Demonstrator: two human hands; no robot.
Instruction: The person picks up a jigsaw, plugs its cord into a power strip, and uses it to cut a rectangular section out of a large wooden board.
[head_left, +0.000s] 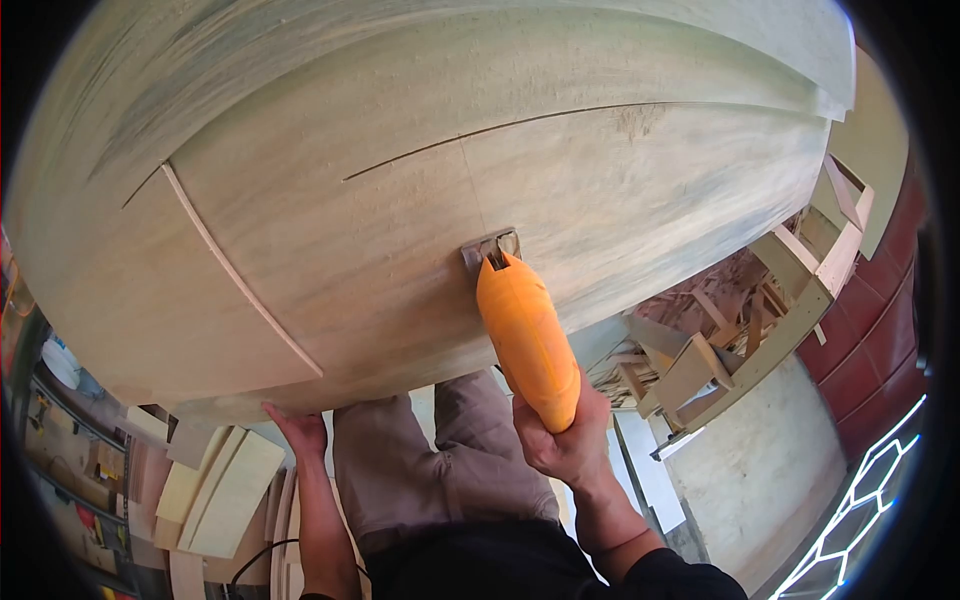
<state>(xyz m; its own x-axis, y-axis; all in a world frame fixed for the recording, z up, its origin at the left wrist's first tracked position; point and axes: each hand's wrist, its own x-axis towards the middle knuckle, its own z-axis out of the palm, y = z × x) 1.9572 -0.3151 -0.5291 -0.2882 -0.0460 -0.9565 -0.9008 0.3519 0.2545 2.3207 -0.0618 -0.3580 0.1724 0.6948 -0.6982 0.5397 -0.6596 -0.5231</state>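
A large curved wooden panel [400, 230] fills the upper view, with a long thin slit and a raised pale strip [240, 270] on it. My right hand [568, 440] is wrapped round the rear of an orange power tool [530, 340], which looks like a jigsaw. The tool's metal base [490, 248] rests on the panel, at the lower end of a faint line; its blade cannot be made out. At the panel's lower edge, left of my legs, my left hand [300, 432] touches the wood with its fingers apart and holds no tool.
At the right stands a wooden frame [760, 370] with scrap pieces [700, 300] inside it. Cut boards [225, 490] lean at the lower left, beside a shelf [80, 490] with tools. A black cable [262, 550] runs near my left arm.
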